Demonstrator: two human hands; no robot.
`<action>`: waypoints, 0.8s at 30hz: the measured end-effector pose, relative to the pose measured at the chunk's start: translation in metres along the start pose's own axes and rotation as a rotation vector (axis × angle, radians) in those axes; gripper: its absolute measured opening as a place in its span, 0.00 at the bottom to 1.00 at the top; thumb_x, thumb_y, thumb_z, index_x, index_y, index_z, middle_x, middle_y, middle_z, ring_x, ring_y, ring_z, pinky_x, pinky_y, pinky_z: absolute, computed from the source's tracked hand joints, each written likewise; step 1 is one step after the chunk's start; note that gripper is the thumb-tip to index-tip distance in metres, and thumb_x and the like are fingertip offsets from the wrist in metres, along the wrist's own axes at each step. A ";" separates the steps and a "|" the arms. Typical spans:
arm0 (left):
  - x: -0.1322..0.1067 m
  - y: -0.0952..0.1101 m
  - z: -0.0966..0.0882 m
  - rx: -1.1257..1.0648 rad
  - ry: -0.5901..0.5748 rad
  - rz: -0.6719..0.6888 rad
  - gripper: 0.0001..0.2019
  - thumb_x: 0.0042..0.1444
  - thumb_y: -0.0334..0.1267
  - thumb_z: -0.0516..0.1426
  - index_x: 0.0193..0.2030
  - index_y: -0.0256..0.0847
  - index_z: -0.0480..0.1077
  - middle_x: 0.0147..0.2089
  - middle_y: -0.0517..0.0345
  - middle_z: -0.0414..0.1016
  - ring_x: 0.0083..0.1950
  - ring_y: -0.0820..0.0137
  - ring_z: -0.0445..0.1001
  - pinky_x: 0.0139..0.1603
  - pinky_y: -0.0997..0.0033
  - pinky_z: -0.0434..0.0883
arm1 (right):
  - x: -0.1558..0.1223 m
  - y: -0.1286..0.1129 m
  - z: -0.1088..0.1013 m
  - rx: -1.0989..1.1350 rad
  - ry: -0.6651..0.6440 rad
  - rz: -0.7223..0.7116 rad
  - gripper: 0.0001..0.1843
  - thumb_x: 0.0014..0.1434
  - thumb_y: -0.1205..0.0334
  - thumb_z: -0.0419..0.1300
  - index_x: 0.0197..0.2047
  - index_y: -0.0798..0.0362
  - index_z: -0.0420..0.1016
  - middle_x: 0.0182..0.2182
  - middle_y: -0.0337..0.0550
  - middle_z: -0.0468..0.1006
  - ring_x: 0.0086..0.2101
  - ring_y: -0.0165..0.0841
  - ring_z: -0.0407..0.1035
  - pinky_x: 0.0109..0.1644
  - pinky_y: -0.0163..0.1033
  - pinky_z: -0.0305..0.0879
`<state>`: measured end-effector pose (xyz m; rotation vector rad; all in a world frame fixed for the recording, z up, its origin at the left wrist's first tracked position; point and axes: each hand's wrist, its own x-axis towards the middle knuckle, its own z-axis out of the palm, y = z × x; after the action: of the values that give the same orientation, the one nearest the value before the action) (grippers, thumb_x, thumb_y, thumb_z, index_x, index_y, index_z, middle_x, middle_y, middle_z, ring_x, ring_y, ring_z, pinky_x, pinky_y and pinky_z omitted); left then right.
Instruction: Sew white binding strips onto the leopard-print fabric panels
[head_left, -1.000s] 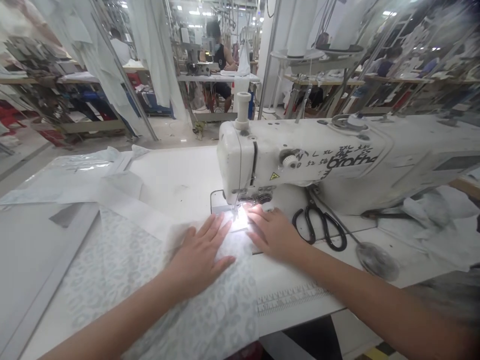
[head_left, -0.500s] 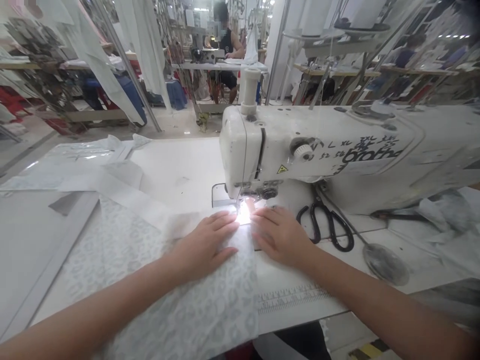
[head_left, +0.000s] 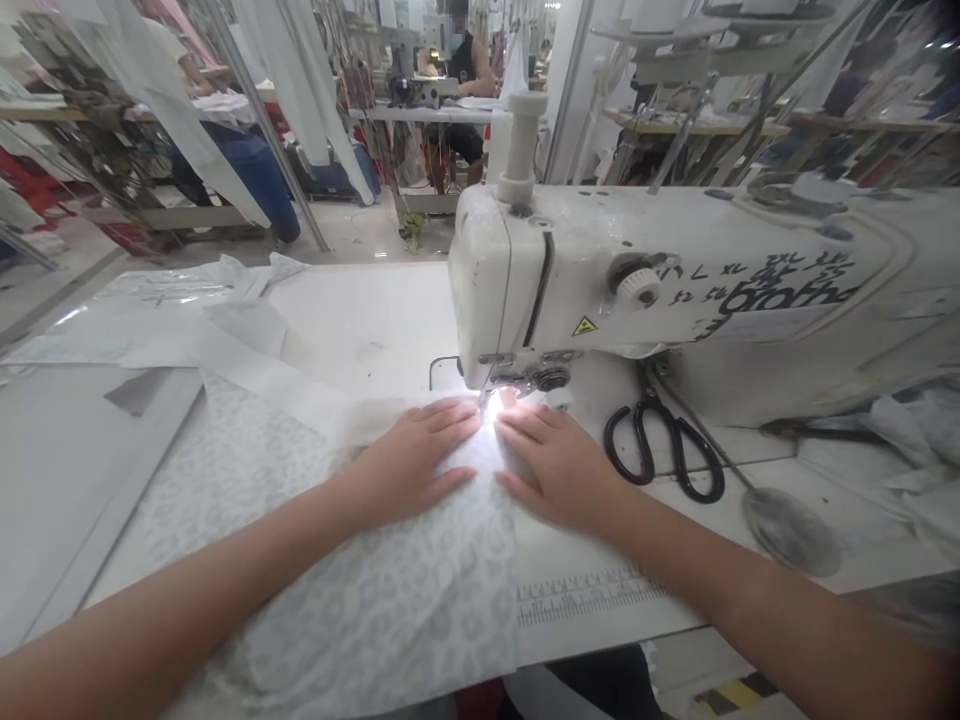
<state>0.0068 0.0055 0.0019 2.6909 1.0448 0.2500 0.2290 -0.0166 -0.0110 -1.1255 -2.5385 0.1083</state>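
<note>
Pale fabric with a grey leopard-like print point(head_left: 420, 590) lies across the machine bed and hangs over the table's front edge. My left hand point(head_left: 420, 455) rests flat on it, left of the needle, fingers stretched out and thumb apart. On the other side, my right hand point(head_left: 559, 460) lies with fingers extended at the fabric's right edge, close to the needle. Between the fingertips, the lit needle area of a white sewing machine point(head_left: 487, 290) glares, so the presser foot is hard to make out. A plain white strip point(head_left: 262, 385) runs along the fabric's top left.
Black-handled scissors point(head_left: 664, 450) lie right of my right hand, beside a rod with a round grey disc point(head_left: 791, 530). A printed ruler scale point(head_left: 585, 595) marks the table's front. Folded fabric in plastic point(head_left: 150, 300) sits at left. A person point(head_left: 469, 70) works at another machine behind.
My right hand has shifted slightly left onto the fabric's edge, nearer the needle. The camera view has turned a little, so the machine appears further right.
</note>
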 end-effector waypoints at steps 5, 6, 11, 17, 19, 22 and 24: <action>0.008 -0.007 -0.003 -0.008 0.014 0.003 0.23 0.59 0.45 0.50 0.60 0.41 0.59 0.62 0.52 0.61 0.65 0.60 0.53 0.64 0.56 0.54 | 0.004 0.002 0.001 -0.035 -0.026 0.048 0.26 0.60 0.55 0.53 0.57 0.61 0.61 0.51 0.56 0.68 0.51 0.48 0.59 0.51 0.54 0.61; 0.009 -0.008 -0.003 -0.008 0.019 0.003 0.23 0.59 0.45 0.51 0.60 0.40 0.59 0.62 0.52 0.61 0.65 0.60 0.54 0.65 0.56 0.54 | 0.004 0.002 0.001 -0.039 -0.026 0.048 0.26 0.60 0.55 0.52 0.57 0.61 0.61 0.51 0.57 0.68 0.50 0.48 0.59 0.50 0.53 0.61; 0.011 -0.007 -0.005 0.008 0.032 0.008 0.23 0.59 0.44 0.51 0.60 0.41 0.58 0.62 0.54 0.61 0.65 0.63 0.55 0.65 0.58 0.52 | 0.002 0.005 -0.002 -0.034 0.027 0.034 0.19 0.62 0.58 0.48 0.51 0.60 0.66 0.44 0.55 0.72 0.44 0.45 0.64 0.47 0.49 0.62; 0.009 -0.004 -0.005 0.019 0.026 0.009 0.22 0.59 0.43 0.50 0.59 0.40 0.59 0.62 0.54 0.61 0.65 0.64 0.54 0.65 0.60 0.53 | -0.011 0.014 -0.021 -0.094 0.133 0.147 0.11 0.62 0.61 0.48 0.38 0.56 0.70 0.33 0.49 0.73 0.36 0.40 0.67 0.39 0.42 0.64; 0.008 -0.004 -0.005 0.009 0.026 0.007 0.22 0.59 0.42 0.50 0.59 0.40 0.58 0.63 0.54 0.60 0.66 0.62 0.52 0.65 0.58 0.53 | -0.027 0.021 -0.033 -0.127 0.140 0.286 0.11 0.62 0.60 0.48 0.37 0.55 0.68 0.33 0.49 0.72 0.34 0.40 0.68 0.36 0.42 0.64; 0.009 -0.003 -0.011 -0.025 0.028 0.022 0.21 0.58 0.42 0.51 0.58 0.40 0.60 0.61 0.53 0.62 0.64 0.61 0.55 0.65 0.58 0.54 | -0.058 0.033 -0.047 -0.204 0.130 0.531 0.11 0.60 0.56 0.50 0.37 0.55 0.66 0.32 0.49 0.70 0.33 0.41 0.67 0.36 0.43 0.64; 0.014 -0.004 -0.017 -0.072 0.006 -0.001 0.16 0.59 0.41 0.50 0.52 0.42 0.66 0.56 0.54 0.67 0.61 0.61 0.60 0.62 0.59 0.58 | -0.075 0.039 -0.050 -0.268 0.096 0.639 0.14 0.58 0.53 0.52 0.38 0.56 0.65 0.33 0.51 0.69 0.35 0.44 0.66 0.38 0.45 0.64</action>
<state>0.0102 0.0212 0.0184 2.6274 1.0183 0.2900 0.3203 -0.0485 0.0051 -1.9596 -2.0599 -0.1275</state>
